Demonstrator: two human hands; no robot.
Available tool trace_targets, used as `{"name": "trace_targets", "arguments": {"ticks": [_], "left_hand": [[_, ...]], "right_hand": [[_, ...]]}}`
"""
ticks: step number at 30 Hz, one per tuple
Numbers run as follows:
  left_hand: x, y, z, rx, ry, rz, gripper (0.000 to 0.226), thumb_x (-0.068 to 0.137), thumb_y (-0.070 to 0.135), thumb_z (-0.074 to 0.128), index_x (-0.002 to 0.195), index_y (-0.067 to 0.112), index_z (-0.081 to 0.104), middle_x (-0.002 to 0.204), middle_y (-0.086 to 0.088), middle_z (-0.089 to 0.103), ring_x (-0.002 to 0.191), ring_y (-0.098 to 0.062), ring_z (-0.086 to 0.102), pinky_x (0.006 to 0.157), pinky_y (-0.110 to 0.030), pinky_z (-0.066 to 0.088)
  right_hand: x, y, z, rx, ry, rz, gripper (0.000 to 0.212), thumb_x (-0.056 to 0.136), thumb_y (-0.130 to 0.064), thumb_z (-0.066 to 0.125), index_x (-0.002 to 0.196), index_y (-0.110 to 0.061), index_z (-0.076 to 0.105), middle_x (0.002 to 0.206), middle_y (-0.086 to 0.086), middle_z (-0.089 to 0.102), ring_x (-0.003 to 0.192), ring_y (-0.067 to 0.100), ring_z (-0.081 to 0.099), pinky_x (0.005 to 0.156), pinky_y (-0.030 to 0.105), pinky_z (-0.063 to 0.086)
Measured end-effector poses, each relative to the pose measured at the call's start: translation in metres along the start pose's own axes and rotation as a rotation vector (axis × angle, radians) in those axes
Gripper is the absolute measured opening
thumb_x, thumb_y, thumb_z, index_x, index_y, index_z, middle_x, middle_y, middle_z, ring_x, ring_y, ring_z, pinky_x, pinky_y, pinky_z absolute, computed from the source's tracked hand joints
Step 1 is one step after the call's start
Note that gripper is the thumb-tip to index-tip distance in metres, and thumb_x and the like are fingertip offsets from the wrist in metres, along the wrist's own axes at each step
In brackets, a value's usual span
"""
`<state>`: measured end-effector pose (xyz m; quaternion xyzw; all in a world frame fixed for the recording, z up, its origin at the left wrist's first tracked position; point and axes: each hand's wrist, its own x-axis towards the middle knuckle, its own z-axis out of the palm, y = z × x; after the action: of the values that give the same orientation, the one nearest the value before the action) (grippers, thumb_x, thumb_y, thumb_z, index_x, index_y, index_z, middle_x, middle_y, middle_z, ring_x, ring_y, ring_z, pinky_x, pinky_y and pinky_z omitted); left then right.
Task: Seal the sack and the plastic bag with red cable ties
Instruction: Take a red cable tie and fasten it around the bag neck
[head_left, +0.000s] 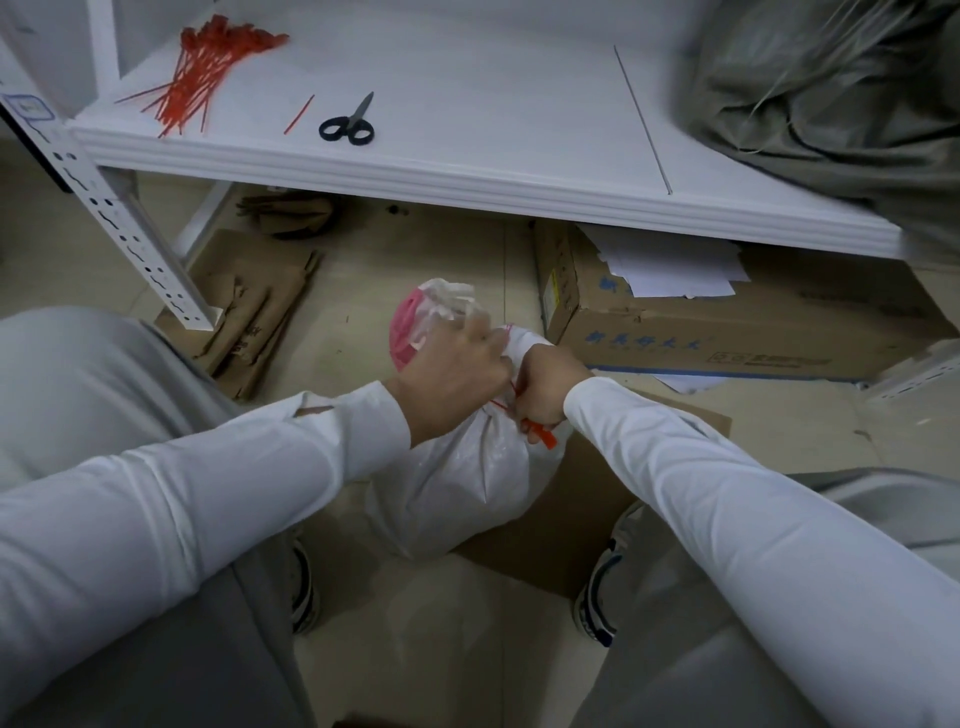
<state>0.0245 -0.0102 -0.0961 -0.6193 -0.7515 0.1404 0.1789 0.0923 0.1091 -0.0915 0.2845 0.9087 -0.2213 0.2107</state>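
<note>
A white plastic bag (467, 483) stands on the floor between my feet, its gathered top showing pink print. My left hand (452, 374) grips the bunched neck of the bag. My right hand (545, 387) is closed on a red cable tie (540, 431) looped round that neck, with the tie's flat end sticking out below the fingers. A pile of red cable ties (208, 67) lies at the left of the white shelf (467, 171). A grey-green sack (831, 93) sits on the shelf's right end.
Black scissors (348, 124) and one loose red tie (300, 114) lie on the shelf. Under it are a cardboard box (727, 332) with papers and flattened cardboard (249, 312). A perforated white shelf post (130, 234) stands at the left. Cardboard lies beneath the bag.
</note>
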Motion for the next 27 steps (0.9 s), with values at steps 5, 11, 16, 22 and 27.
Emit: {"name": "trace_targets", "arguments": {"ticks": [5,11,16,22,27], "left_hand": [[0.011,-0.013,0.012,0.132,-0.123,0.061,0.047,0.084,0.031,0.067,0.128,0.019,0.057,0.13,-0.006,0.059,0.133,-0.028,0.042,0.114,-0.058,0.012],[0.007,-0.02,0.023,0.006,-0.094,0.18,0.038,0.084,0.024,0.067,0.117,0.015,0.05,0.1,-0.011,0.064,0.087,-0.027,0.059,0.09,-0.045,0.045],[-0.006,-0.016,0.035,-0.017,0.169,0.4,0.057,0.056,0.021,0.087,0.106,0.02,0.059,0.102,-0.012,0.061,0.093,-0.03,0.059,0.072,-0.043,0.049],[-0.008,-0.013,0.036,-0.045,0.149,0.353,0.051,0.061,0.021,0.086,0.107,0.023,0.066,0.11,-0.006,0.062,0.096,-0.027,0.055,0.076,-0.04,0.046],[-0.007,-0.002,0.038,-0.119,0.137,0.219,0.04,0.066,0.026,0.081,0.104,0.035,0.072,0.113,0.004,0.067,0.101,-0.024,0.056,0.079,-0.038,0.046]], "right_hand": [[-0.004,-0.001,0.002,-0.089,0.002,-0.025,0.022,0.086,-0.019,0.067,0.105,-0.009,0.064,0.106,0.01,0.066,0.102,0.026,0.064,0.092,0.036,0.053],[-0.002,0.004,0.001,-0.159,-0.026,-0.002,0.02,0.083,-0.019,0.07,0.1,-0.01,0.066,0.089,0.006,0.063,0.088,0.023,0.063,0.086,0.031,0.054],[-0.004,0.013,-0.009,-0.054,-0.094,0.009,0.015,0.087,-0.017,0.065,0.095,-0.004,0.066,0.094,0.01,0.072,0.086,0.024,0.071,0.086,0.036,0.057],[-0.008,0.013,-0.015,0.027,-0.134,-0.027,0.007,0.09,-0.009,0.062,0.083,-0.009,0.062,0.076,0.007,0.07,0.058,0.014,0.069,0.064,0.027,0.06],[-0.008,0.012,-0.016,0.013,-0.114,-0.047,0.006,0.09,-0.01,0.063,0.085,-0.007,0.065,0.082,0.01,0.073,0.069,0.019,0.073,0.073,0.032,0.061]]}}
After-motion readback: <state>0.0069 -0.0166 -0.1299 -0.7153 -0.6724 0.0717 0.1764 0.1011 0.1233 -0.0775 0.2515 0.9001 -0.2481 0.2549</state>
